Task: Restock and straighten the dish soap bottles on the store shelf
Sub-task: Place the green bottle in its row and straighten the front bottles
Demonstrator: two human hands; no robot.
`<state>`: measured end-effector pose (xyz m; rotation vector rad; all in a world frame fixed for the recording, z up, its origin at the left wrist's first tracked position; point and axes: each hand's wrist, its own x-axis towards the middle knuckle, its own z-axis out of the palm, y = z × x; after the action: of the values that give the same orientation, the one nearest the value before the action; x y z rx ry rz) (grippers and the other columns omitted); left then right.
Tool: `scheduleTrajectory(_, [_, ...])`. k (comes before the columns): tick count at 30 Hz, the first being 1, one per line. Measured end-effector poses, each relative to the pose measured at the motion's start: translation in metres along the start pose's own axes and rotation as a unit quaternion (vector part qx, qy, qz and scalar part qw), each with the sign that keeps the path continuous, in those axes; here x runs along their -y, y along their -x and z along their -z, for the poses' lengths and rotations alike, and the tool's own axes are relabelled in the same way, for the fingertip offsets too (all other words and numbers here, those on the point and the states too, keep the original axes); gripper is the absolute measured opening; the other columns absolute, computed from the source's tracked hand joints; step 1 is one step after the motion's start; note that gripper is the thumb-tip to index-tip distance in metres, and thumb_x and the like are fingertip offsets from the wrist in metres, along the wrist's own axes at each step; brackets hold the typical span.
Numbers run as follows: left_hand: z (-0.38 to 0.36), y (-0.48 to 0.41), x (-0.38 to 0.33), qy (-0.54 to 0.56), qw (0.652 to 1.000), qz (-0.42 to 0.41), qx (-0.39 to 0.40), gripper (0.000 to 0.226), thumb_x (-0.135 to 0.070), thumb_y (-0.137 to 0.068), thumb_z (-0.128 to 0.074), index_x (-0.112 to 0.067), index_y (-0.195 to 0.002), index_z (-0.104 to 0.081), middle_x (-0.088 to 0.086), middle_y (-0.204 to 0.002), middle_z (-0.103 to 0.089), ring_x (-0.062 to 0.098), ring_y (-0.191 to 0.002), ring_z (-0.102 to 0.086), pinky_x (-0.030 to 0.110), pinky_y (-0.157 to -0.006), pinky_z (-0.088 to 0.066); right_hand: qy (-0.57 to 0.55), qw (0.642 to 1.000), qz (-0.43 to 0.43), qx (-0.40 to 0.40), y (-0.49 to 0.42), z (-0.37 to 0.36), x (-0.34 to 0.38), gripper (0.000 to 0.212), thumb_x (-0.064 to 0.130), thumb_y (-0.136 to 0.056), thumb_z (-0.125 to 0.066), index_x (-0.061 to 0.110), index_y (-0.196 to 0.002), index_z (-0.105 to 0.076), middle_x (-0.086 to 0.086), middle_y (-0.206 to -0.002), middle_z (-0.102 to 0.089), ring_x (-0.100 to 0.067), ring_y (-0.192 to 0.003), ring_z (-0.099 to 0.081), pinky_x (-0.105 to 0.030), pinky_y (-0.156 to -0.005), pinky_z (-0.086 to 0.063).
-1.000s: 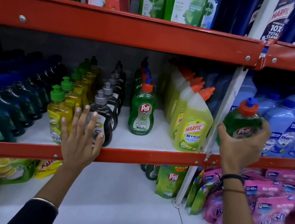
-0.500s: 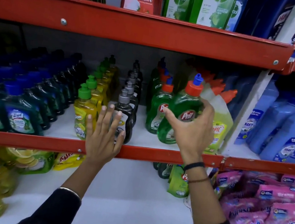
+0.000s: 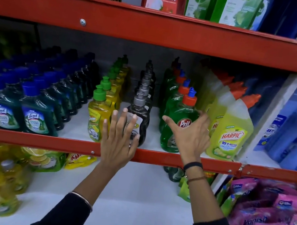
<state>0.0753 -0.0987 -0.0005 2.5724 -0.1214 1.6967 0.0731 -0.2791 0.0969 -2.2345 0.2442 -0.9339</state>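
A green Pril dish soap bottle [image 3: 176, 117] with an orange and blue cap stands at the front of its row on the middle shelf [image 3: 40, 140]. My right hand [image 3: 190, 137] wraps around it, thumb across the front and fingers on its right side. My left hand [image 3: 119, 141] lies flat with fingers spread against the front black soap bottle [image 3: 140, 111] and the red shelf edge. Beside that hand stands a row of yellow soap bottles [image 3: 95, 119] with green caps.
Yellow Harpic bottles [image 3: 230, 137] stand close to the right of the Pril row. Dark blue-capped Lizol bottles [image 3: 35, 113] fill the left. The red beam of the upper shelf [image 3: 158, 27] hangs overhead. Pink Vanish packs [image 3: 267, 220] and yellow bottles [image 3: 5, 176] sit on the lower shelf.
My right hand carried the green Pril bottle from the right bay leftwards and set it down at the front of the Pril row. My left hand stayed on the black bottle.
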Motion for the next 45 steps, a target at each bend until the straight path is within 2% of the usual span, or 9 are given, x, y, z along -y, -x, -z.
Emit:
scheduleTrajectory(5, [0.028,-0.004,-0.043,0.292,0.956,0.01,0.034,0.053,-0.028,-0.095,-0.042,-0.012,-0.143,-0.028,0.009,-0.15,-0.024,0.025,-0.143,-0.022,0.034,-0.119,-0.017,-0.207,0.971,-0.078,0.093,0.0,0.008,-0.019,0.092,0.086,-0.062,-0.037,0.019,-0.124,-0.047,-0.004,-0.127,-0.058,-0.022,-0.108,-0.06,-0.033,-0.078,-0.05])
scheduleTrajectory(10, [0.058,-0.031,-0.103,0.533,0.778,0.235,0.236,0.055,-0.039,-0.102,-0.034,-0.022,-0.15,-0.015,-0.003,-0.154,-0.014,-0.018,-0.131,-0.012,0.006,-0.106,-0.011,-0.424,0.868,-0.188,0.175,0.008,0.011,-0.042,0.09,0.079,-0.072,-0.031,0.02,-0.139,-0.041,-0.006,-0.147,-0.044,-0.021,-0.132,-0.044,-0.044,-0.112,-0.034])
scheduleTrajectory(13, [0.056,-0.046,-0.113,0.542,0.709,0.335,0.304,0.058,-0.047,-0.099,-0.021,-0.027,-0.152,-0.008,-0.006,-0.159,-0.006,-0.01,-0.126,-0.01,0.016,-0.106,-0.007,-0.431,0.859,-0.182,0.207,0.014,0.015,-0.043,0.085,0.073,-0.074,-0.025,0.019,-0.138,-0.042,-0.006,-0.144,-0.045,-0.018,-0.126,-0.046,-0.038,-0.108,-0.035])
scheduleTrajectory(17, [0.051,-0.048,-0.109,0.55,0.709,0.318,0.307,0.068,-0.059,-0.089,-0.012,-0.03,-0.152,-0.013,-0.008,-0.159,-0.017,-0.001,-0.139,-0.015,0.03,-0.119,-0.013,-0.436,0.853,-0.174,0.226,0.013,0.02,-0.044,0.085,0.069,-0.076,-0.022,0.014,-0.138,-0.043,-0.011,-0.147,-0.042,-0.023,-0.132,-0.042,-0.041,-0.11,-0.032])
scheduleTrajectory(21, [0.05,-0.046,-0.104,0.549,0.709,0.316,0.31,0.058,-0.052,-0.096,-0.011,-0.033,-0.151,-0.014,-0.01,-0.157,-0.021,-0.005,-0.129,-0.018,0.02,-0.108,-0.017,-0.431,0.854,-0.184,0.224,0.014,0.019,-0.044,0.075,0.064,-0.088,-0.02,0.013,-0.136,-0.047,-0.013,-0.147,-0.043,-0.027,-0.135,-0.04,-0.048,-0.113,-0.03])
scheduleTrajectory(27, [0.049,-0.046,-0.095,0.553,0.699,0.318,0.323,0.059,-0.055,-0.094,-0.01,-0.037,-0.15,-0.016,-0.01,-0.156,-0.024,-0.003,-0.128,-0.021,0.021,-0.103,-0.021,-0.436,0.851,-0.19,0.223,0.015,0.018,-0.043,0.092,0.073,-0.072,-0.023,0.012,-0.133,-0.05,-0.014,-0.145,-0.045,-0.03,-0.134,-0.041,-0.051,-0.113,-0.03])
scheduleTrajectory(31, [0.046,-0.045,-0.093,0.553,0.7,0.316,0.323,0.072,-0.067,-0.083,-0.008,-0.039,-0.149,-0.018,-0.01,-0.157,-0.022,0.011,-0.143,-0.022,0.026,-0.107,-0.02,-0.436,0.855,-0.191,0.207,0.014,0.014,-0.044,0.088,0.073,-0.076,-0.022,0.013,-0.131,-0.052,-0.011,-0.144,-0.047,-0.029,-0.134,-0.041,-0.051,-0.113,-0.03])
scheduleTrajectory(40, [0.042,-0.043,-0.093,0.56,0.693,0.321,0.322,0.082,-0.081,-0.076,-0.006,-0.043,-0.148,-0.019,-0.011,-0.157,-0.022,0.009,-0.142,-0.022,0.035,-0.116,-0.021,-0.467,0.844,-0.185,0.191,0.017,0.011,-0.048,0.074,0.063,-0.089,-0.021,0.011,-0.13,-0.053,-0.011,-0.142,-0.05,-0.023,-0.13,-0.045,-0.041,-0.114,-0.03])
scheduleTrajectory(45, [0.057,-0.031,-0.095,0.562,0.736,0.308,0.218,0.055,-0.057,-0.097,-0.018,-0.032,-0.141,-0.038,-0.017,-0.146,-0.036,-0.017,-0.128,-0.029,0.007,-0.104,-0.024,-0.472,0.853,-0.163,0.149,0.028,0.011,-0.046,0.079,0.068,-0.084,-0.024,0.011,-0.132,-0.051,-0.009,-0.14,-0.052,-0.016,-0.127,-0.048,-0.032,-0.109,-0.034])
